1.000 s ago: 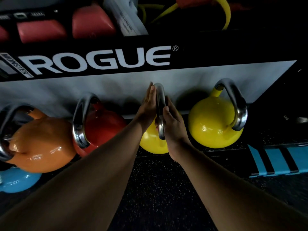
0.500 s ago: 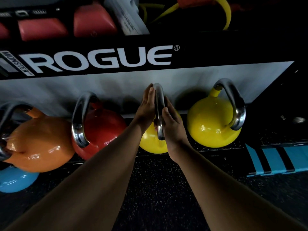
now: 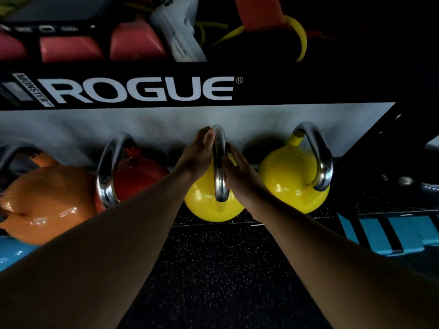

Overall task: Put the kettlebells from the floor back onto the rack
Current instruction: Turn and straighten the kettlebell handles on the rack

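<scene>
Kettlebell in yellow sat on the rack shelf, centre of view, steel handle edge-on. Left hand lay flat against the handle's nine o'clock side, fingers pressed together; right hand pressed its three o'clock side likewise. At three o'clock stood a second yellow kettlebell; at nine, a red kettlebell.
</scene>
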Demonstrator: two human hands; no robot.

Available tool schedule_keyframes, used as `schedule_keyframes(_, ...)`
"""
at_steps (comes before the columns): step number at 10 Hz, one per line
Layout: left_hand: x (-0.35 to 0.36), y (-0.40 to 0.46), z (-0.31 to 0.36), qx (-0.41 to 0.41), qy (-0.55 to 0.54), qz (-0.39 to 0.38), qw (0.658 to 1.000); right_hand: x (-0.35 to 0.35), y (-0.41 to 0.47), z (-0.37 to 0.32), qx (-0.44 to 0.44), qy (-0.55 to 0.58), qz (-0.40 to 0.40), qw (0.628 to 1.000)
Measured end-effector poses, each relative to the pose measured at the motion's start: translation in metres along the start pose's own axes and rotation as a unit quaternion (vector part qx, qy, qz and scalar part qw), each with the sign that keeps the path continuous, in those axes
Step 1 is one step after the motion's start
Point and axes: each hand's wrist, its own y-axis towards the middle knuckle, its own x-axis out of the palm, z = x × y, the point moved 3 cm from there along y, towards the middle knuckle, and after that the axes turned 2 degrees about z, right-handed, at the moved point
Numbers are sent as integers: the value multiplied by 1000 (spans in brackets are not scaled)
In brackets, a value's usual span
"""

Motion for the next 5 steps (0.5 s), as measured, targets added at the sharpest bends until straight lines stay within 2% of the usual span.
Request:
schedule_keyframes(1,-6,-5,10,7,43,38,998,-14,-3,-5,-20,-90,8,996)
schedule_keyframes(2,-18,-15,24,70,145,47,986,-37,-10,-9,-59,-213,25,975)
schedule_keyframes(3,-25,-26,31,104,231,20,967,-49,-13,-11,-85,-267,28,960)
schedule_keyframes(4,-32,-56,51,80,357,-2,931,-68,-33,-12,-118,-325,22,938)
schedule_keyframes(5,-34,-74,66,63,431,-9,900,-86,-46,-20,-133,-352,23,926)
